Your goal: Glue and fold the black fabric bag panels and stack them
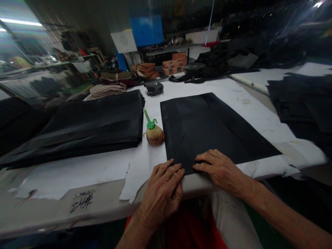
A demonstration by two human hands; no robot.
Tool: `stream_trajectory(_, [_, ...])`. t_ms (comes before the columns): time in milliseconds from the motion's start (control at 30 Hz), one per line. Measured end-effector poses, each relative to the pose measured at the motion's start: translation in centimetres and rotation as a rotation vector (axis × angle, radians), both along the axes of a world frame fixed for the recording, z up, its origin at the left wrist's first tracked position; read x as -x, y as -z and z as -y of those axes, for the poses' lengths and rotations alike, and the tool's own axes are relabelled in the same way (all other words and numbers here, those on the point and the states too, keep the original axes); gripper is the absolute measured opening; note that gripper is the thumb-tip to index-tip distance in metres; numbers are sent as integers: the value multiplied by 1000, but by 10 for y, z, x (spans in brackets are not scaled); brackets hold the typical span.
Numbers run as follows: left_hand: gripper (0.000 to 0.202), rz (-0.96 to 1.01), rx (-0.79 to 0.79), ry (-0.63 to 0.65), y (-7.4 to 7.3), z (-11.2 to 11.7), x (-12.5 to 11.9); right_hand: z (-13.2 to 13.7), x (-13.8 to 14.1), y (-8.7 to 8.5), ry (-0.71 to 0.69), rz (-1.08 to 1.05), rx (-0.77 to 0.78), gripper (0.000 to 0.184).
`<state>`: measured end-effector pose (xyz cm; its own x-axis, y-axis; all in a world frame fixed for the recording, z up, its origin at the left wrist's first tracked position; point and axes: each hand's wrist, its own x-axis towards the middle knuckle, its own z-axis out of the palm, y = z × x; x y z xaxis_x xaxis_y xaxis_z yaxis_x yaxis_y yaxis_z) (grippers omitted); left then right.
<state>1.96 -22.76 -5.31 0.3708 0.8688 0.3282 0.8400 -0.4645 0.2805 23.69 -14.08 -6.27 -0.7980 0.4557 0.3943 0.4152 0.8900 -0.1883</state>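
Under fingers of L hand (164,185) & R hand (221,169), both open, palms down, lies flat black rectangular sheet (204,129), matl. unclear, at white-covered table's (149,160) near edge. Beyond L hand, beside sheet: tan-brown bulb-shaped bottle w/ green spout (155,135).

Left hand (163,188): palm down, fingers at near left corner of black sheet (202,124) | right hand (223,173): fingertips on sheet, near edge | round bottle with green spout (155,135): just left of sheet | black stack (103,119): farther left, on white paper (90,173) | orange-brown boxes (172,65): behind
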Motion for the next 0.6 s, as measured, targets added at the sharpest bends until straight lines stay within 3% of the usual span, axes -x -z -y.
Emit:
stream_trajectory(233, [30,-2,-11,-7,0,-2,0,6,-7,0,28,-2,87,38])
stream_trajectory(433, [29,-15,-24,-10,0,-2,0,12,2,-4,72,141,-56,44])
stream_trajectory(600, [28,-18,-44,16,0,-3,2,12,2,-3,44,140,-68,43])
